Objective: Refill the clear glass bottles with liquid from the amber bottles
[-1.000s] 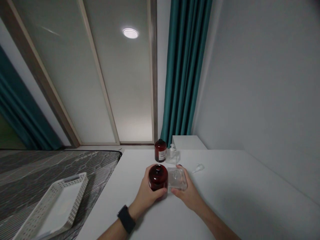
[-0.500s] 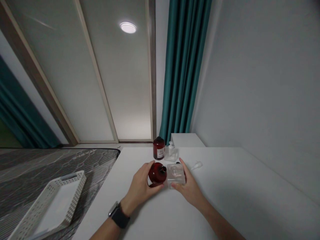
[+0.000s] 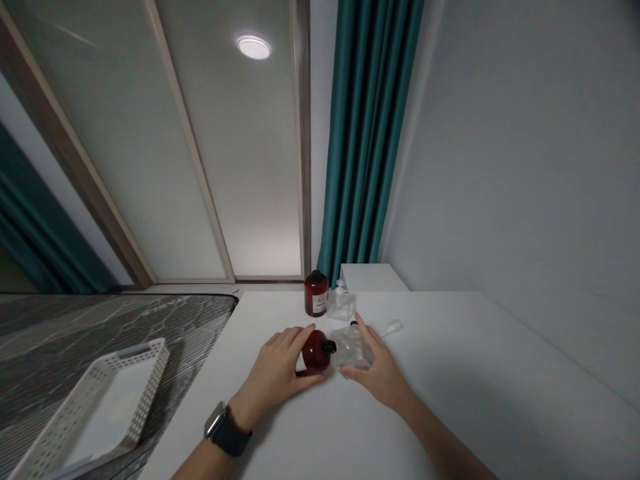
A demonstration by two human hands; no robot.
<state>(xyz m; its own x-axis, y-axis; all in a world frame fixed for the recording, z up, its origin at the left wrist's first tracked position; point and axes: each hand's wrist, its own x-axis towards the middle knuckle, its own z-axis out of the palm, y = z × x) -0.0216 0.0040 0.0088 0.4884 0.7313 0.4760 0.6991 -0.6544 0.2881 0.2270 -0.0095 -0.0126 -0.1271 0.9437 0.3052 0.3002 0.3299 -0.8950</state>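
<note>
My left hand (image 3: 273, 367), with a watch on its wrist, is wrapped round a dark red-brown bottle (image 3: 314, 349). This bottle is tipped over to the right, so its black neck (image 3: 329, 346) points at the clear square bottle (image 3: 353, 348). Fingers and thumb of my right hand (image 3: 384, 375) grip that clear bottle, which is tilted. The neck and the clear bottle are close together; whether they touch I cannot tell. A small black piece (image 3: 354, 323) shows behind the clear bottle, partly hidden. To the right lies a white pump top (image 3: 392, 328).
Farther back on the white table (image 3: 320, 433) stand a second red-brown bottle (image 3: 315, 297) and a clear pump bottle (image 3: 341, 305). A white box-like surface (image 3: 373, 277) is behind them. At the lower left is a white perforated basket (image 3: 95, 407). A wall bounds the right.
The red-brown bottle has tipped further over, its neck swinging rightward to face the clear bottle. My right hand has tilted the clear bottle. The view has shifted slightly.
</note>
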